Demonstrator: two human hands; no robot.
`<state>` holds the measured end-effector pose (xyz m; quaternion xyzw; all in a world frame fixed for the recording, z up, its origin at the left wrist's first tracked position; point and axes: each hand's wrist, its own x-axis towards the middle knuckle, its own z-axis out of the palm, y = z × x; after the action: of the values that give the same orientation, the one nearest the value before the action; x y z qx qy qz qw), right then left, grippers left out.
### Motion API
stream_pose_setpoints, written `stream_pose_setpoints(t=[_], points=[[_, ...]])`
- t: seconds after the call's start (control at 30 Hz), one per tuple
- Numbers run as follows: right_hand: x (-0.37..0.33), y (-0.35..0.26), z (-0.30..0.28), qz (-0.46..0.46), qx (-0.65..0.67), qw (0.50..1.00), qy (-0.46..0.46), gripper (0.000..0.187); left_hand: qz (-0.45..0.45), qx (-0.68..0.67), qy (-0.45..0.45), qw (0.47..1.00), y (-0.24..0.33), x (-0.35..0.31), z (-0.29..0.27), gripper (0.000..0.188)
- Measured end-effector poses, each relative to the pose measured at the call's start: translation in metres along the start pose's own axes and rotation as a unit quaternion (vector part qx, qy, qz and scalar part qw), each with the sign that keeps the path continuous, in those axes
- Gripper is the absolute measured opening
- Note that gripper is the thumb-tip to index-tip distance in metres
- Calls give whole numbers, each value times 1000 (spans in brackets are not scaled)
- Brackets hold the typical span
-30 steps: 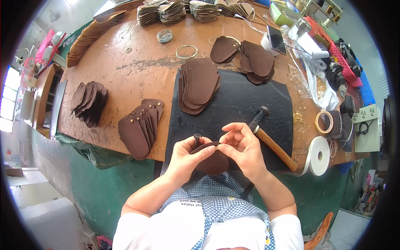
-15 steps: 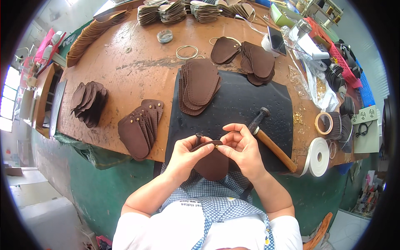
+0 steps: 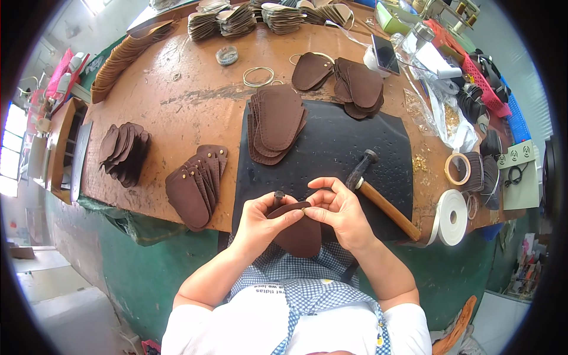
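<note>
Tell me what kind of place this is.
Probably a small leather-goods workshop: stacks of cut brown leather pieces on a worn workbench, a hammer on a black mat, and both hands holding one leather piece.

We see a dark brown leather piece (image 3: pixel 299 236) over a black mat (image 3: pixel 355 148) on a worn orange-brown counter (image 3: pixel 195 106). The hammer (image 3: pixel 384 204) has a tan handle and black head, the tape roll (image 3: pixel 452 217) is white, and the apron (image 3: pixel 296 284) is blue-and-white checked.

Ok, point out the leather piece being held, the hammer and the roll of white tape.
leather piece (image 3: pixel 299 236), head view, lower rounded face.
hammer (image 3: pixel 384 205), head view, wooden handle.
roll of white tape (image 3: pixel 452 217), head view, flat side.
</note>
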<state>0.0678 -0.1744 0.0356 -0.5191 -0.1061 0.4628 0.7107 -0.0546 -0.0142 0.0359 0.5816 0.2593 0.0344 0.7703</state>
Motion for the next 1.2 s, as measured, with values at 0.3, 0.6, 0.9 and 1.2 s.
stream_pose_setpoints(t=[0.3,0.6,0.9,1.2], points=[[-1,-2,4,-4,-44,999,11,49,7,7,0,1000,-3,0,-1,18],[-4,0,6,-35,-98,994,26,47,45,76,-1,996,-2,-1,0,18],[-6,-7,5,0,-40,999,11,48,-6,71,-20,997,-6,1,-5,17],[1,-3,-1,-22,-141,990,-10,50,-42,27,-21,999,-5,3,-8,20]])
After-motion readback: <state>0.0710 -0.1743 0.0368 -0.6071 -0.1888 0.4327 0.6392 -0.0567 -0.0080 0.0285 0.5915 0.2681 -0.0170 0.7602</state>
